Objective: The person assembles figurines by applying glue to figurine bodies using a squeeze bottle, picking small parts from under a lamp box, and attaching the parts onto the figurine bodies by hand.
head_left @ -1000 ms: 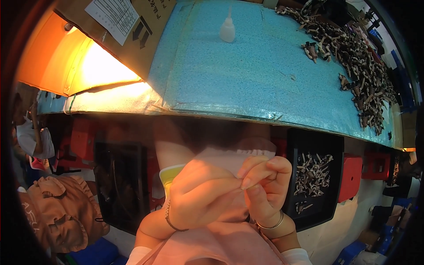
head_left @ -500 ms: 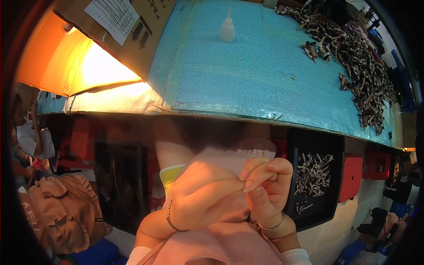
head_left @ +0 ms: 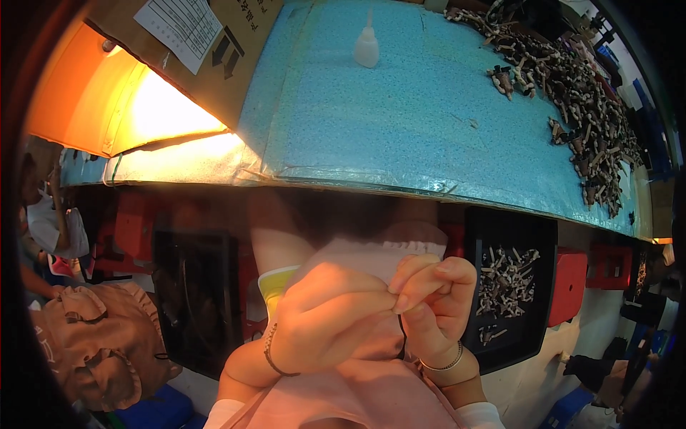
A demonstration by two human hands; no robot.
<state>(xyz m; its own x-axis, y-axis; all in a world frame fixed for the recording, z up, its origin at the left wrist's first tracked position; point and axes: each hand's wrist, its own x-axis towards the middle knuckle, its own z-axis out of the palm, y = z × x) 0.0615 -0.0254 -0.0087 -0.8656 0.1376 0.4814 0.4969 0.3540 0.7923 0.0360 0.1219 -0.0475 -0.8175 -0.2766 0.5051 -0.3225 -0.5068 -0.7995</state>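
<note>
My left hand (head_left: pixel 332 314) and my right hand (head_left: pixel 436 300) meet above my lap, fingertips pinched together. Whatever sits between the fingers is hidden or too small to make out. Both hands are closed. Under them is a pink apron (head_left: pixel 350 393). To the right of my right hand, a black tray (head_left: pixel 511 347) holds a loose heap of small pale and brown parts (head_left: pixel 506 282). Beyond the hands, a small white squeeze bottle with a thin nozzle (head_left: pixel 366 50) stands on the blue tabletop (head_left: pixel 371 129).
A large pile of small brown and white figure-like parts (head_left: pixel 593 129) covers the table's right side. At left stand a cardboard box (head_left: pixel 207 64) and a glowing lamp-lit box (head_left: pixel 150 107). Red stools (head_left: pixel 569 286), another black tray (head_left: pixel 196 300) and a brown ruffled cloth (head_left: pixel 100 343) flank me.
My hands stay pinched together in nearly the same place, with only a slight shift. At the lower right, a person's dark-clad leg and foot have moved.
</note>
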